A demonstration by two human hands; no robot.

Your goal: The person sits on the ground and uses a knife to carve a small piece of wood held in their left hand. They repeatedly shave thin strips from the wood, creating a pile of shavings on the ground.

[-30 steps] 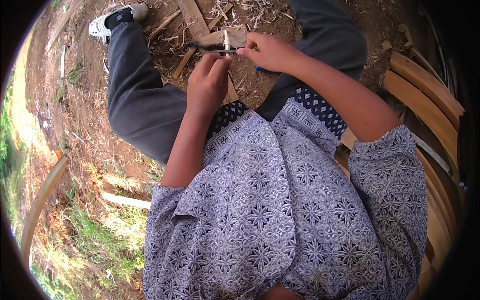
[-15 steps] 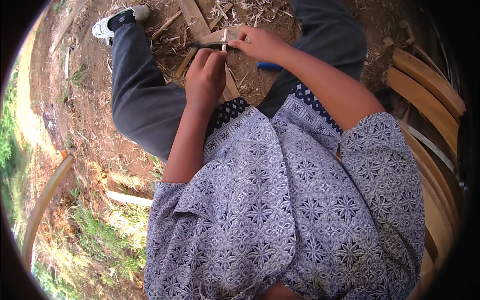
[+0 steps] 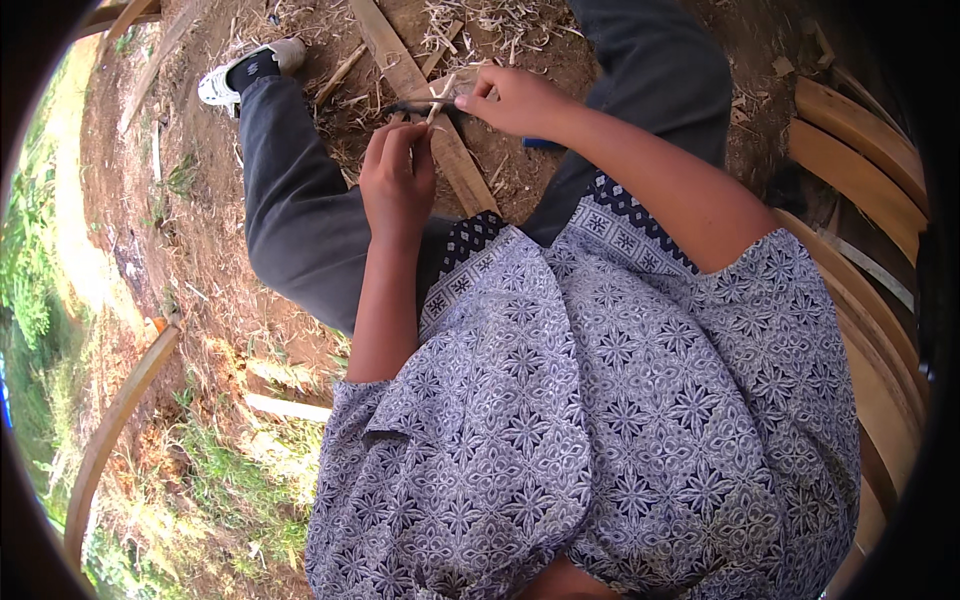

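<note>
Left hand: fingers pinch a pale stick, held out between my knees. Right hand: grasps a dark thin tool, perhaps a knife, across the stick. Beyond: plank, scattered shavings. Blue object beside my right leg, partly covered. Curved boards crowd my right.

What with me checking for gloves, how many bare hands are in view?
2: the left hand, holding a pale stick, and the right hand, farther right, gripping a dark, thin tool. No other hands show.
</note>
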